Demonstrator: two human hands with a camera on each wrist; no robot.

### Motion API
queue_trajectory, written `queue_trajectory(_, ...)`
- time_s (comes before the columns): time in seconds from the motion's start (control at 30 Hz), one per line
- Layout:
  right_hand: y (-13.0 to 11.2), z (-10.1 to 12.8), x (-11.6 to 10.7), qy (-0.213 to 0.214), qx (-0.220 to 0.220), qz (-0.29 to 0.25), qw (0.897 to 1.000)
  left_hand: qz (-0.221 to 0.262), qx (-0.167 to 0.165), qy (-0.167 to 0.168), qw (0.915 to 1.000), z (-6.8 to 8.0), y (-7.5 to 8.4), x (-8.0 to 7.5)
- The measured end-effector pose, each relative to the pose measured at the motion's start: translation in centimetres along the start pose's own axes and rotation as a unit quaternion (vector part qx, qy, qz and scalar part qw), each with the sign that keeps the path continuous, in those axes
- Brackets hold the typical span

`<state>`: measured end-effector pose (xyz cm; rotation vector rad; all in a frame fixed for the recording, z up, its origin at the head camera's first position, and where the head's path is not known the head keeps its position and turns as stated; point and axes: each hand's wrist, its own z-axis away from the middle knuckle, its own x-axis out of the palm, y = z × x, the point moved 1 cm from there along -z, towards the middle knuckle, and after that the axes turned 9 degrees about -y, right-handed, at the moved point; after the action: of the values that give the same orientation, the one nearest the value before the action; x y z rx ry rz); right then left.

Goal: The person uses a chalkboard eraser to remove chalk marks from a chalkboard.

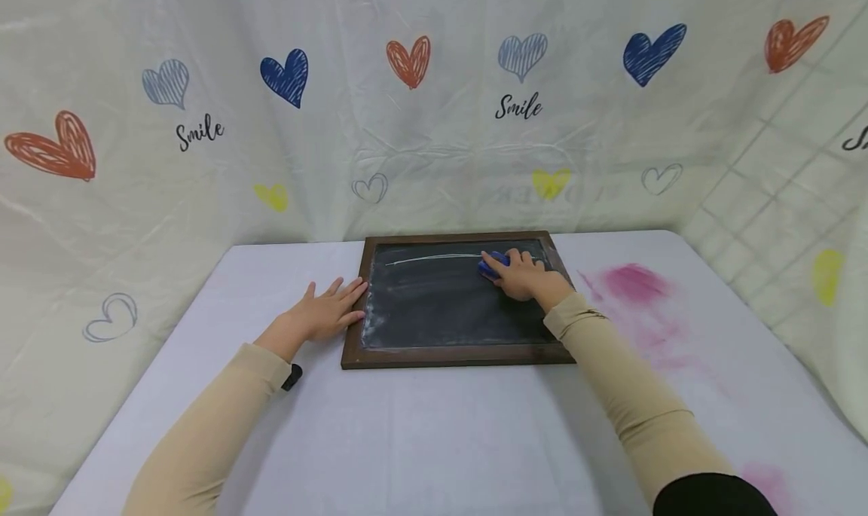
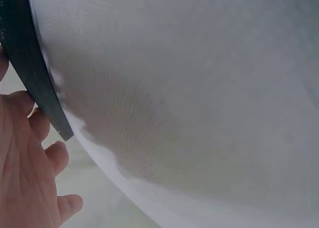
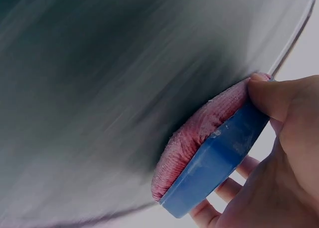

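A chalkboard (image 1: 434,305) in a brown wooden frame lies on the table, smudged with chalk dust. Across its upper part runs a thin white chalk line (image 1: 423,258). My right hand (image 1: 525,275) grips a blue chalkboard eraser (image 1: 493,264) over the line's right part. In the right wrist view the eraser's pink cloth pad (image 3: 194,133) faces the board, with thumb and fingers around the blue back. My left hand (image 1: 324,312) has its fingers spread, fingertips at the frame's left edge. The left wrist view shows those fingers along the dark frame (image 2: 35,63).
A white cloth (image 1: 434,433) covers the table. Pink powder stains (image 1: 637,285) mark it right of the board, with another at the front right. Behind hangs a pale curtain (image 1: 447,162) printed with hearts and the word "Smile".
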<state>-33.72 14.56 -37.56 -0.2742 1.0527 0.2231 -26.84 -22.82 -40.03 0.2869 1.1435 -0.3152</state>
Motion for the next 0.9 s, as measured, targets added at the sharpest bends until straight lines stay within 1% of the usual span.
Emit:
queue_trajectory(0.1, 1.6, 0.8, -0.1, 0.005, 0.010, -0.008, 1.000, -0.004, -0.002, -0.004, 1.0000, -0.1, -0.1, 0.1)
queue_trajectory(0.17, 2.1, 1.3, -0.1, 0.010, 0.016, -0.013, 1.000, -0.005, -0.003, -0.005, 1.0000, -0.2, -0.1, 0.1)
queue_trajectory(0.33, 2.1, 1.5, -0.1, 0.020, 0.036, -0.020, 0.999, -0.007, -0.003, -0.004, 1.0000, -0.3, -0.2, 0.2)
queue_trajectory(0.57, 0.1, 0.4, 0.1, 0.037, 0.073, -0.052, 0.995, -0.003, -0.004, -0.004, 1.0000, -0.1, -0.3, 0.1)
queue_trajectory(0.67, -1.0, -0.3, 0.4, 0.043, 0.086, -0.053, 0.994, -0.001, -0.004, -0.006, 1.0000, -0.1, -0.3, 0.2)
queue_trajectory(0.77, -2.5, -0.7, 0.5, 0.041, 0.081, -0.043, 0.995, -0.005, -0.002, -0.006, 1.0000, -0.3, -0.3, 0.2)
queue_trajectory(0.9, -4.9, -1.0, 0.6, 0.040, 0.057, -0.016, 0.997, -0.008, 0.001, -0.004, 1.0000, -0.3, -0.2, 0.1)
